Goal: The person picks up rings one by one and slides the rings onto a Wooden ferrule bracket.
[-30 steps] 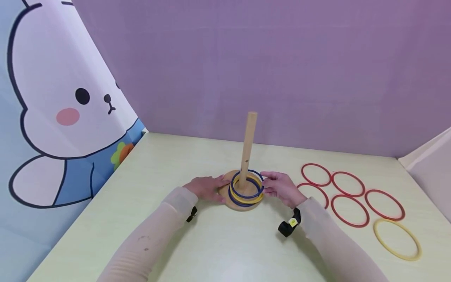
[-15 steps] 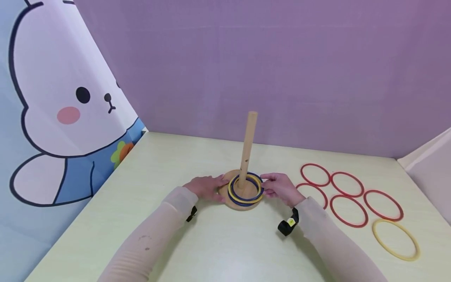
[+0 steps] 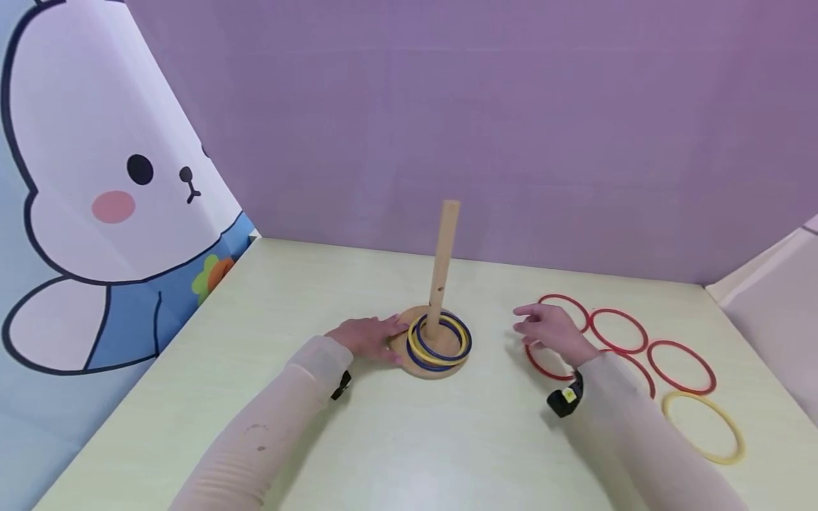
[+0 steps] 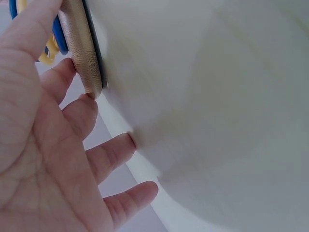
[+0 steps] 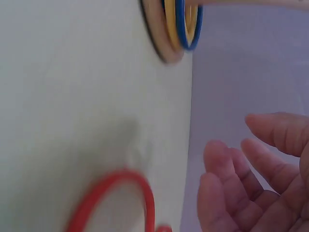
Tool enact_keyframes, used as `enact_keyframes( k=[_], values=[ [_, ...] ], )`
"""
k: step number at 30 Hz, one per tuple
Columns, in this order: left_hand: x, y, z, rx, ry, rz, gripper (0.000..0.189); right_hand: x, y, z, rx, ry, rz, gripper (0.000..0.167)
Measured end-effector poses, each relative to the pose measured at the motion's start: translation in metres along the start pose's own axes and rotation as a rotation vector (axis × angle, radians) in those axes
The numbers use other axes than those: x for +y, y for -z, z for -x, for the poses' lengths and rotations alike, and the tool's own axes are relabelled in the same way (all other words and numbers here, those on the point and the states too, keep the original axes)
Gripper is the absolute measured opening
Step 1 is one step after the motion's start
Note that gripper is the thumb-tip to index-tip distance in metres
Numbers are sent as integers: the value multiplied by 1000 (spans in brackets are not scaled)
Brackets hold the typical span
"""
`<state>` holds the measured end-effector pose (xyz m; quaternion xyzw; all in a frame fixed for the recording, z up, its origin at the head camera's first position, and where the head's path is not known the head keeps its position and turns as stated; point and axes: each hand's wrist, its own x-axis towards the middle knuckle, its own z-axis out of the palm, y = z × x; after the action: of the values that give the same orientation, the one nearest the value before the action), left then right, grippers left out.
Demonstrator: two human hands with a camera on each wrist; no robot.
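Drawn away from the stacked rings [image 3: 470, 343] since half a second ago, the right hand [image 3: 554, 331] is now held above the left side of the group of red rings [image 3: 647, 338], while the left hand [image 3: 364, 338] is kept at the left edge of the wooden base [image 3: 401, 343]. From the head view, the stacked rings, blue and yellow, are seen looped around the peg [image 3: 441, 262] and placed between the two hands: just right of the left fingers, well apart from the right ones. By the left wrist view, what is covered from above is shown: the rim of the base is touched by fingertips, with two more fingers spread free and the whole hand relaxed rather than clenched. By the right wrist view, the thumb is shown parted from loosely bent fingers, the grip being slack and unfilled; near them one red ring is caught, blurred. Only from the head view can the top of the peg be seen, as well as the single yellow ring [image 3: 741, 443] that is laid to the right of the right hand, past the sleeve
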<state>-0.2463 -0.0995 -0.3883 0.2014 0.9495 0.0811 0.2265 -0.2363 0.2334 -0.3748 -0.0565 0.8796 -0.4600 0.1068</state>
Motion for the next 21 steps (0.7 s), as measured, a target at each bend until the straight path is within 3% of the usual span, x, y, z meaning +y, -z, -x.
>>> enact_keyframes(
  k=[6, 14, 21],
  values=[
    [-3, -1, -1, -3, -6, 2, 74, 16, 33, 6, -43, 68, 210, 42],
    [-5, -3, -3, 3, -18, 1, 75, 25, 57, 1, -102, 12, 521, 38],
    [-6, -3, -4, 10, -20, 4, 75, 31, 62, -4, -151, -52, 590, 33]
  ],
)
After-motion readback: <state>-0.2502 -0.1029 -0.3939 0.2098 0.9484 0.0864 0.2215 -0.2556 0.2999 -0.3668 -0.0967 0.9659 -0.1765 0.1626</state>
